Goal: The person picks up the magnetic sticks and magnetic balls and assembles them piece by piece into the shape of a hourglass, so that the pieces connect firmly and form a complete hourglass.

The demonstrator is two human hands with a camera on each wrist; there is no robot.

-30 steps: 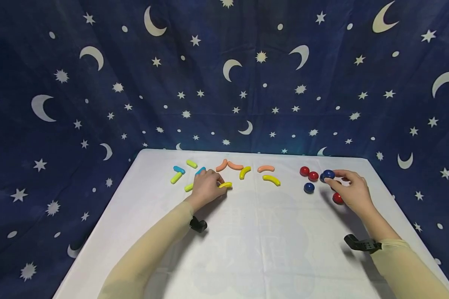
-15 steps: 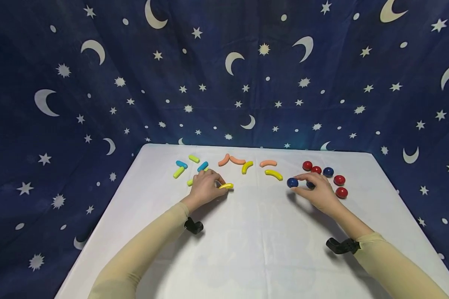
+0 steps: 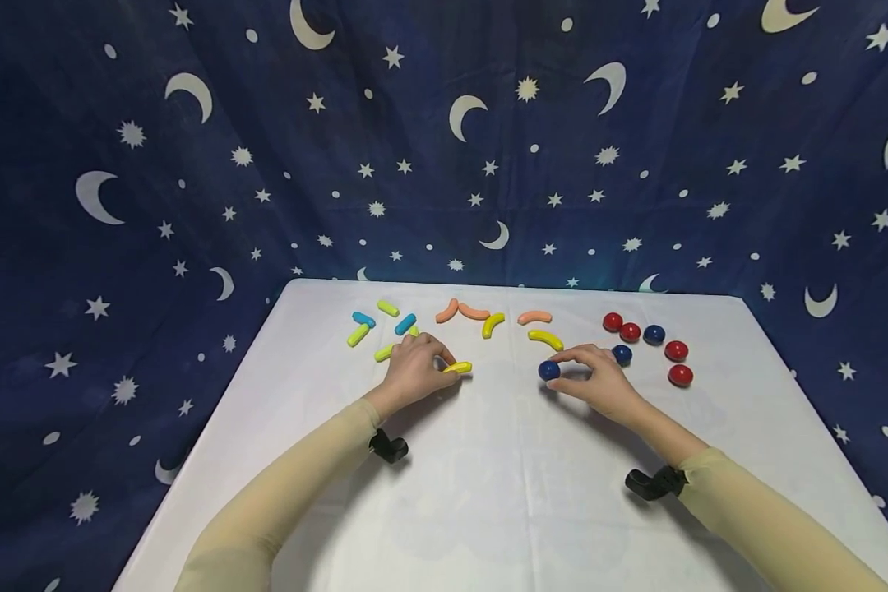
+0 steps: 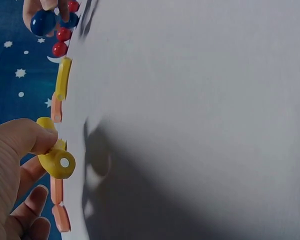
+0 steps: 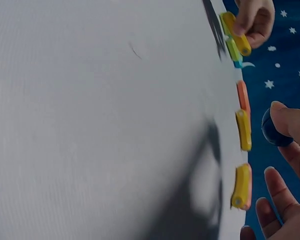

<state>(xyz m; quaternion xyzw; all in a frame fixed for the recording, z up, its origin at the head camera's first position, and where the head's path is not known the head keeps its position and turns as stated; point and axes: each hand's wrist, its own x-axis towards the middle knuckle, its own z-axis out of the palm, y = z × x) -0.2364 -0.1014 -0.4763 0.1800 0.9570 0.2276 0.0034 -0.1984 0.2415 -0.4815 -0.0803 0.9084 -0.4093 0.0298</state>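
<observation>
Blue ball [image 3: 548, 372] seemingly above white table [image 3: 459, 501]; starry curtain [image 3: 414, 123] behind.

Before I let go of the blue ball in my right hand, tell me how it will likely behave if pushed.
The blue ball will probably roll readily, since its outline is rounded and the table looks flat. Its glossy highlights suggest it could be somewhat slippery. It seems stiff: no dent shows where the right hand pinches it.

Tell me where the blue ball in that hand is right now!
In the head view, the blue ball is right of centre, pinched by the person's right hand, showing just below a curved yellow piece.
</observation>
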